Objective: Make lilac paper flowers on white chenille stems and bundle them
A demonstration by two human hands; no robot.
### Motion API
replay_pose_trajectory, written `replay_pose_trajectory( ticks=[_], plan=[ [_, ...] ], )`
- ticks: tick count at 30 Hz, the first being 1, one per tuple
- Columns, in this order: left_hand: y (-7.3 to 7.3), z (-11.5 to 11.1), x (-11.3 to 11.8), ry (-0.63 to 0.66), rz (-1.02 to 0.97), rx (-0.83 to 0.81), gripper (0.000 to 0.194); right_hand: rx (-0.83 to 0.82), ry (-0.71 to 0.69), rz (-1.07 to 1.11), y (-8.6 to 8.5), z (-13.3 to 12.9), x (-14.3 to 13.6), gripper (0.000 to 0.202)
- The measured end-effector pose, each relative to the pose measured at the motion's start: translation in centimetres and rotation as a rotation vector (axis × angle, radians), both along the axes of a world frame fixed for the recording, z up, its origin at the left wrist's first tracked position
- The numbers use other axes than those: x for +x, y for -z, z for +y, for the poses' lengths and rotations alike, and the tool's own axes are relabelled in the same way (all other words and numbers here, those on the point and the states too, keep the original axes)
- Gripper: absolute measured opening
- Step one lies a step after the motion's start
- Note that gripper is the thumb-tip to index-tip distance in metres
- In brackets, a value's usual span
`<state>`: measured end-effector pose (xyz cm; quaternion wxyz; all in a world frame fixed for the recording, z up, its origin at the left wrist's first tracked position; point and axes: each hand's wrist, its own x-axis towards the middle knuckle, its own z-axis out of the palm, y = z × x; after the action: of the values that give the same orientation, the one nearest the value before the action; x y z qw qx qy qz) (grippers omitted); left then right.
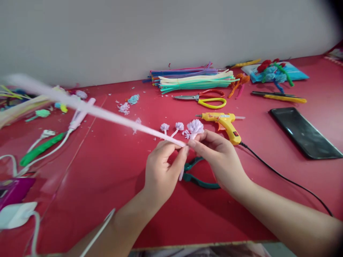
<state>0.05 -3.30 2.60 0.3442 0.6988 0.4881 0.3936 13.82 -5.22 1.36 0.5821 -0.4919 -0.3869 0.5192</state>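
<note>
My left hand [163,169] is closed in a pinch on a long pale lilac pipe cleaner [118,121], whose far end sweeps blurred to the upper left. Beside it, my right hand [223,162] pinches the base of a lilac pipe cleaner flower [195,126] with a rounded, looped head. The fingertips of both hands meet, and the joint between stem and strip is hidden there. Just beyond lie two smaller lilac flowers on pale stems, one small flower [164,127] left of the other small flower [179,126]. Dark green-handled pliers [200,182] lie partly covered beneath my hands.
Right of my hands lies a yellow glue gun [226,125] with a black cord, then a black phone [305,132]. Scissors [211,102] and bundled pipe cleaners [195,80] lie farther back. A white cable [53,151] and a pink wand-like tool [81,113] are at left.
</note>
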Motion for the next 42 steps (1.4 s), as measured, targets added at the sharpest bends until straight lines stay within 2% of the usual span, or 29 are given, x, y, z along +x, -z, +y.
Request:
replay_pose_trajectory(
  ticks=[3, 5, 9, 12, 17, 19, 21, 23, 28, 30, 33, 35, 36, 42],
  plan=[
    [0.3, -0.1, 0.1, -0.02, 0.079, 0.148, 0.009, -0.009, -0.025, 0.035, 0.0, 0.0, 0.0, 0.016],
    [0.4, 0.0, 0.0, -0.007, 0.032, 0.089, 0.009, 0.004, -0.035, 0.046, -0.1, -0.1, 0.0, 0.014],
    [0.5, 0.6, -0.1, 0.098, -0.292, -0.351, 0.014, 0.044, -0.075, 0.063, -0.3, -0.2, 0.2, 0.011],
    [0.5, 1.1, -0.1, 0.196, -0.559, -0.634, 0.021, 0.09, -0.187, 0.128, -0.4, 0.0, 0.4, 0.011],
    [0.3, 1.4, 0.2, 0.316, -0.792, -0.832, 0.024, 0.113, -0.293, 0.249, -0.4, 0.2, 0.7, 0.01],
    [0.3, 1.3, 0.2, 0.33, -0.805, -0.838, 0.023, 0.109, -0.321, 0.276, -0.4, 0.3, 0.7, 0.009],
    [0.2, 1.0, 0.1, 0.316, -0.744, -0.768, 0.022, 0.117, -0.338, 0.272, -0.4, 0.3, 0.6, 0.008],
    [0.1, 0.7, -0.1, 0.252, -0.592, -0.609, 0.02, 0.115, -0.293, 0.216, -0.4, 0.2, 0.5, 0.007],
    [0.2, 0.3, -0.2, 0.033, -0.042, -0.079, 0.016, 0.011, -0.047, 0.014, -0.1, 0.1, 0.2, 0.015],
    [0.5, 0.2, -0.2, -0.002, 0.065, 0.074, 0.012, -0.014, -0.023, 0.003, 0.0, 0.1, 0.2, 0.017],
    [0.7, 0.2, 0.0, 0.023, 0.101, 0.198, 0.009, -0.015, -0.015, 0.014, 0.2, 0.2, 0.1, 0.014],
    [0.7, 0.2, 0.0, 0.06, 0.043, 0.161, 0.008, -0.004, -0.022, 0.012, 0.2, 0.2, 0.2, 0.011],
    [0.6, 0.2, 0.0, 0.078, -0.013, 0.088, 0.009, 0.011, -0.029, 0.012, 0.2, 0.2, 0.2, 0.01],
    [0.3, 0.7, 0.1, 0.202, -0.576, -0.509, 0.019, 0.137, -0.214, 0.149, -0.2, 0.2, 0.4, 0.013]
  ],
)
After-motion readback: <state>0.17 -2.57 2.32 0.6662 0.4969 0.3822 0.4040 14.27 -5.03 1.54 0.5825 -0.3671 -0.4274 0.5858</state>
